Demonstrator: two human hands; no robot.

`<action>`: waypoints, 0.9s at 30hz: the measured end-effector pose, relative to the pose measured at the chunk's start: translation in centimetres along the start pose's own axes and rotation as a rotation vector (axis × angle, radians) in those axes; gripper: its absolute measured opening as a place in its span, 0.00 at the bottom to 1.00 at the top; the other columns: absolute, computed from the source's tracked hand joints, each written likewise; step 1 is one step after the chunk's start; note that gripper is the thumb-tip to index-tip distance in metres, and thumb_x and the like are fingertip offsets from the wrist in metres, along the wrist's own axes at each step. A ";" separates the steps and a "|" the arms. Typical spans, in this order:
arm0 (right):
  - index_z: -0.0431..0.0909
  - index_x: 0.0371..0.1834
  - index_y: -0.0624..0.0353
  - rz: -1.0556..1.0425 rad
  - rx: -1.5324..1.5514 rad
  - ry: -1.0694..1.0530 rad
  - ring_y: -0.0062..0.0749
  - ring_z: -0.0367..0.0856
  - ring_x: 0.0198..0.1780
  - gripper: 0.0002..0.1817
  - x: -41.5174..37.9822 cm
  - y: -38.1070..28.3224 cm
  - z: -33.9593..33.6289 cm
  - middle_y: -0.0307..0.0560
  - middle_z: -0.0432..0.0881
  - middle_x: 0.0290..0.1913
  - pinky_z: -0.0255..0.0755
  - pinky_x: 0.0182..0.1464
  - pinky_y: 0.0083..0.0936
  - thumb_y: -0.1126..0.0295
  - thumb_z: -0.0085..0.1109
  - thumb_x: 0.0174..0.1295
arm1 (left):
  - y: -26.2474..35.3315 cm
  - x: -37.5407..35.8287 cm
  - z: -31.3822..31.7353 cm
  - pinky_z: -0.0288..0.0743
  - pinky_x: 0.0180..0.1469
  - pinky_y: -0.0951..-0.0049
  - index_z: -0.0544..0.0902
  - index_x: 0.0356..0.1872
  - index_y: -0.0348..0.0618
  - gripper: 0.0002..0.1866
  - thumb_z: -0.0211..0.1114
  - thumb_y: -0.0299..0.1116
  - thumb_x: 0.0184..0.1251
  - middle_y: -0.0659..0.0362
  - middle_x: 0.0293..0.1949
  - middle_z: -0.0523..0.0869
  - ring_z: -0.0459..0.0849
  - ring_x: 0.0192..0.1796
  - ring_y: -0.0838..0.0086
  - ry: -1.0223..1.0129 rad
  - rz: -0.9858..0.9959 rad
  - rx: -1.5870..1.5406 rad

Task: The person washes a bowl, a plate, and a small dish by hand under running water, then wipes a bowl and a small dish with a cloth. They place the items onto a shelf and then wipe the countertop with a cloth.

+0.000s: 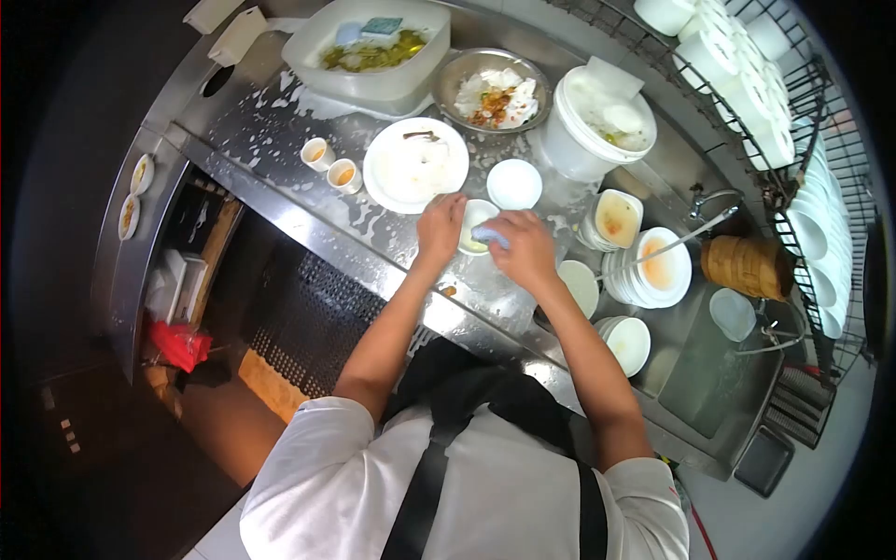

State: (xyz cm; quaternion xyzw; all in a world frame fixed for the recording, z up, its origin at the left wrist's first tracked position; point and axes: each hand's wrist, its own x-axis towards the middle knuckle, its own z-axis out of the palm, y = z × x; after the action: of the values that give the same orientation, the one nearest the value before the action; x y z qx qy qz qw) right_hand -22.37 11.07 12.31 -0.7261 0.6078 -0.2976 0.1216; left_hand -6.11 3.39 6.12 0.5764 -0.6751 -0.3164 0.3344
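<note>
A small white bowl (pixel 473 214) sits on the wet steel counter in front of me. My left hand (pixel 441 227) grips its left rim. Pressed into the bowl from the other side is a pale blue sponge (pixel 490 235), held in the closed fingers of my right hand (pixel 525 245). Part of the bowl's inside is hidden by that hand. Just beyond lie a large white plate (pixel 411 173) with a dark scrap on it and another white bowl (pixel 514 184).
A plastic tub (pixel 392 91) of murky liquid, a metal bowl (pixel 457 110) of food scraps and a white bucket (pixel 571 149) line the back. Two small cups (pixel 318 155) stand left. Stacked dishes (pixel 665 268), a sink (pixel 714 373) and a wire rack (pixel 737 140) are right.
</note>
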 end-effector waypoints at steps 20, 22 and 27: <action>0.74 0.60 0.57 1.051 1.525 0.579 0.33 0.83 0.49 0.20 -14.2 6.7 -3.1 0.43 0.83 0.51 0.76 0.43 0.34 0.62 0.55 0.67 | 4.1 10.3 5.0 0.82 0.41 0.52 0.77 0.41 0.32 0.12 0.60 0.26 0.56 0.37 0.34 0.86 0.87 0.36 0.45 -0.186 0.259 0.441; 0.74 0.58 0.55 1.084 1.602 0.717 0.33 0.83 0.48 0.18 -14.0 8.0 -5.0 0.42 0.83 0.49 0.77 0.43 0.36 0.61 0.54 0.68 | 3.0 10.9 3.6 0.82 0.40 0.53 0.75 0.47 0.29 0.17 0.57 0.26 0.57 0.36 0.36 0.86 0.87 0.35 0.45 -0.215 0.200 0.329; 0.78 0.49 0.57 0.850 1.452 1.311 0.37 0.85 0.46 0.14 -15.8 24.1 -12.4 0.44 0.85 0.44 0.78 0.46 0.38 0.62 0.50 0.68 | 6.2 4.9 -0.6 0.89 0.47 0.55 0.61 0.69 0.27 0.33 0.50 0.31 0.62 0.39 0.53 0.81 0.87 0.49 0.49 -0.498 -0.430 -0.680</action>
State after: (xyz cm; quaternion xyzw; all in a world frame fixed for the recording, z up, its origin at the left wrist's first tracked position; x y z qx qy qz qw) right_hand -50.45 22.89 4.67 0.0940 0.4349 -0.8544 0.2682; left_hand -9.67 -0.61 11.94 0.4675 -0.4583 -0.7102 0.2588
